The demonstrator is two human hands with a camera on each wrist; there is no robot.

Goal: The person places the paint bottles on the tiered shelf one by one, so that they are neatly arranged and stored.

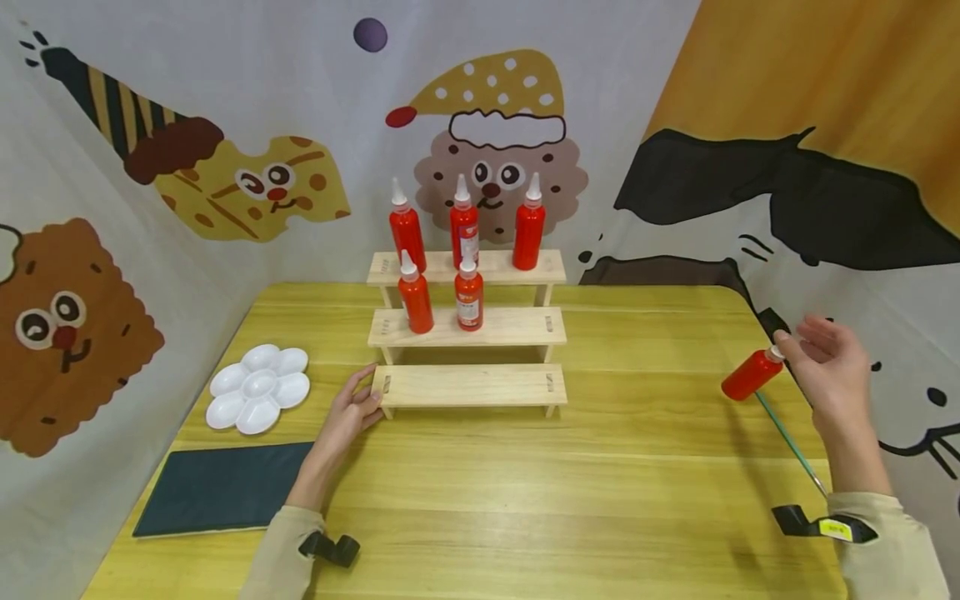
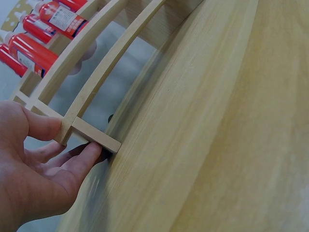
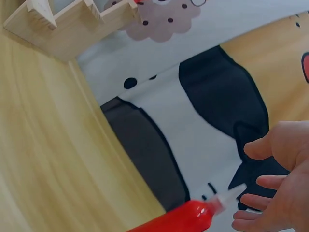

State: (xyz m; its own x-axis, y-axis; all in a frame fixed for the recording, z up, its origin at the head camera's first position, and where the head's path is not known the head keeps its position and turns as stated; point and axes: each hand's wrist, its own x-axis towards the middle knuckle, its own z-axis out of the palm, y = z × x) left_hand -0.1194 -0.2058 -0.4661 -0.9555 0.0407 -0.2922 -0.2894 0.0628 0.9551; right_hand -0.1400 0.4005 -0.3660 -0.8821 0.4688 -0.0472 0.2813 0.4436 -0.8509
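A three-tier wooden stand (image 1: 468,385) has red squeeze bottles with pointed white caps on its upper two steps: three bottles at the top and two in the middle. My left hand (image 1: 348,410) grips the left end of the lowest step; in the left wrist view, thumb and fingers (image 2: 84,166) pinch its wooden end. At the right side of the table, another red squeeze bottle (image 1: 750,377) is tilted over, cap toward my right hand (image 1: 836,375). That hand is beside the cap with its fingers spread, and a gap shows between them and the nozzle in the right wrist view.
A white flower-shaped palette (image 1: 259,383) sits at the left, with a dark flat rectangular piece (image 1: 225,490) in front of it. By the tilted bottle lies a thin green paintbrush (image 1: 787,437) near the table's right edge. Patterned cloth (image 1: 315,92) hangs behind.
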